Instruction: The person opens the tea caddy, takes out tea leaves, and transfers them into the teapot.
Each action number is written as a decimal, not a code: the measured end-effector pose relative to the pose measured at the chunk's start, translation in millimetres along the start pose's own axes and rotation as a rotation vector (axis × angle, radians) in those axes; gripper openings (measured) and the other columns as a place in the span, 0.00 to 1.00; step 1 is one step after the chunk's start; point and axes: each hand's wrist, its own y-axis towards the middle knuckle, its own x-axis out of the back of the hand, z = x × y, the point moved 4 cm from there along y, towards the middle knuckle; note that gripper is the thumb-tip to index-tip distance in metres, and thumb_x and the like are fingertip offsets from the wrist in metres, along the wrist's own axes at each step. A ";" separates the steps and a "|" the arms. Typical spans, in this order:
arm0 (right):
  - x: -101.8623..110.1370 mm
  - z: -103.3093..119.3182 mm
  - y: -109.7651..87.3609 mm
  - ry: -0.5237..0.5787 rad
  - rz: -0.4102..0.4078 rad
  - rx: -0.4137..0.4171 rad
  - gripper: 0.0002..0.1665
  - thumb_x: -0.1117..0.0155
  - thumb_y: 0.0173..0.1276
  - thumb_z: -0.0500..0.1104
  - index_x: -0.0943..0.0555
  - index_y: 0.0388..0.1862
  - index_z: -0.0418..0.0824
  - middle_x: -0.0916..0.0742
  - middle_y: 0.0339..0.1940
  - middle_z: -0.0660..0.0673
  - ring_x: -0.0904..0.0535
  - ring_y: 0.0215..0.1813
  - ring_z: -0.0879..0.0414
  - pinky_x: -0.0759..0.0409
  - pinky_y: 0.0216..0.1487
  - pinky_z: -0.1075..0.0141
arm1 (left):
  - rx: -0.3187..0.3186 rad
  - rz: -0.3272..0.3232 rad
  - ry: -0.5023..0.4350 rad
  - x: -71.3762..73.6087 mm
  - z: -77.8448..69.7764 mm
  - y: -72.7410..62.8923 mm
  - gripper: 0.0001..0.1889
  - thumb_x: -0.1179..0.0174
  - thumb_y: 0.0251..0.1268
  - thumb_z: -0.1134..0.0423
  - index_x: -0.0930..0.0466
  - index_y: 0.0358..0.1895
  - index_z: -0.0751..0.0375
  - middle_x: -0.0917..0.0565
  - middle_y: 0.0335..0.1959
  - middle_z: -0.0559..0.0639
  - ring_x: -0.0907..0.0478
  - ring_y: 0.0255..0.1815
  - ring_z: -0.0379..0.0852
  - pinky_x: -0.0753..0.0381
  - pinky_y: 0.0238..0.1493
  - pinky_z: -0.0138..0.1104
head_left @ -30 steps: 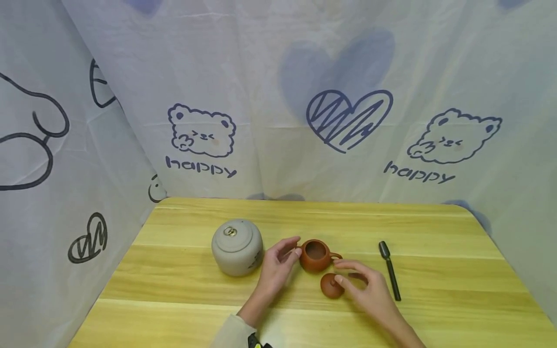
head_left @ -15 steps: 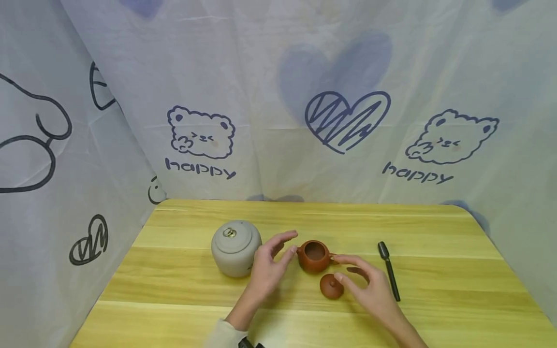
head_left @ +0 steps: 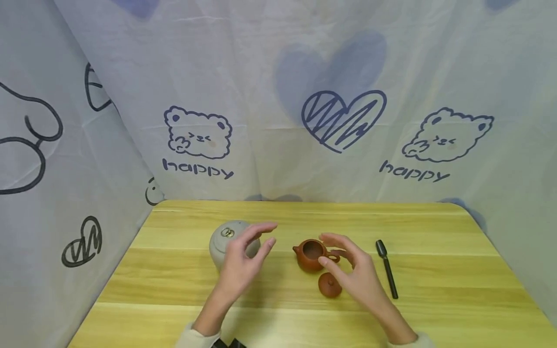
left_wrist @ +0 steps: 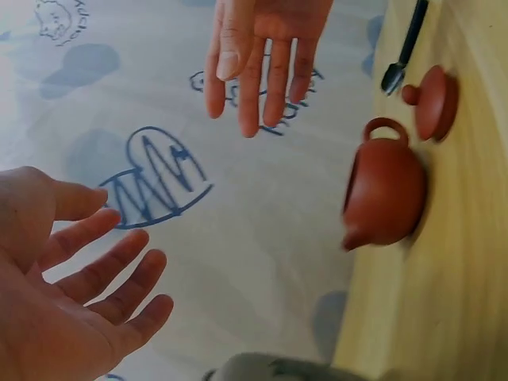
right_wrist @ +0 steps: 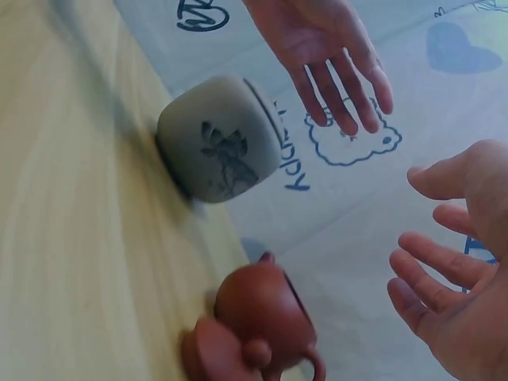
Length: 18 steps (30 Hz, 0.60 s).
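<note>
A small reddish-brown teapot (head_left: pixel 310 263) stands uncovered on the table, spout to the left and handle to the right. Its lid (head_left: pixel 329 286) lies knob up just in front of it. My right hand (head_left: pixel 354 270) hovers above the handle side, fingers spread and holding nothing; in the right wrist view that hand (right_wrist: pixel 452 262) is apart from the pot. Over the grey lidded jar (head_left: pixel 217 244) hangs my left hand (head_left: pixel 241 263), its fingers relaxed with nothing in them, partly hiding the jar. The jar (right_wrist: pixel 218 143) shows a dark plant drawing on its side.
A dark tea scoop (head_left: pixel 387 268) lies to the right of the teapot. The wooden table (head_left: pixel 457 270) ends at the back against a hanging white cloth (head_left: pixel 270 159) with drawings, and another stretch of cloth rises at the left.
My left hand has left the teapot's spout and moved left, over the jar. The right hand has lifted away from the handle and lid, slightly up and left. Teapot and lid stay put.
</note>
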 end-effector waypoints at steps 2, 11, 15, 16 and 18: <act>-5.1 2.7 5.4 0.022 0.006 -0.001 0.28 0.29 0.70 0.34 0.21 0.67 0.47 0.16 0.62 0.49 0.17 0.59 0.53 0.16 0.57 0.62 | -0.025 0.004 0.032 9.3 -3.0 0.5 0.14 0.34 0.71 0.67 0.15 0.57 0.56 0.15 0.57 0.48 0.20 0.62 0.47 0.23 0.67 0.45; -30.0 -1.7 21.1 0.145 0.083 -0.082 0.27 0.31 0.72 0.36 0.23 0.69 0.47 0.18 0.64 0.47 0.21 0.63 0.45 0.20 0.64 0.52 | -0.050 -0.027 0.147 42.5 0.3 3.1 0.11 0.34 0.70 0.69 0.13 0.53 0.56 0.12 0.52 0.48 0.17 0.57 0.47 0.22 0.64 0.39; -42.9 -1.2 24.2 0.191 0.100 -0.095 0.29 0.31 0.72 0.36 0.24 0.70 0.46 0.19 0.66 0.46 0.22 0.64 0.48 0.21 0.65 0.51 | -0.038 -0.026 0.168 52.5 7.4 3.5 0.11 0.34 0.70 0.68 0.13 0.53 0.58 0.12 0.52 0.47 0.17 0.56 0.47 0.21 0.63 0.39; -46.0 -0.8 25.0 0.198 0.099 -0.094 0.29 0.30 0.72 0.36 0.24 0.70 0.46 0.19 0.66 0.46 0.22 0.64 0.48 0.21 0.65 0.51 | -0.039 -0.029 0.179 55.1 9.1 3.7 0.11 0.33 0.70 0.69 0.13 0.53 0.59 0.12 0.52 0.47 0.17 0.56 0.47 0.21 0.63 0.38; -52.4 -1.0 26.8 0.206 0.097 -0.099 0.29 0.30 0.72 0.37 0.25 0.70 0.47 0.19 0.66 0.46 0.22 0.64 0.45 0.21 0.64 0.49 | -0.041 -0.037 0.204 60.4 12.6 3.9 0.12 0.33 0.69 0.70 0.13 0.53 0.61 0.12 0.51 0.48 0.16 0.56 0.49 0.23 0.64 0.33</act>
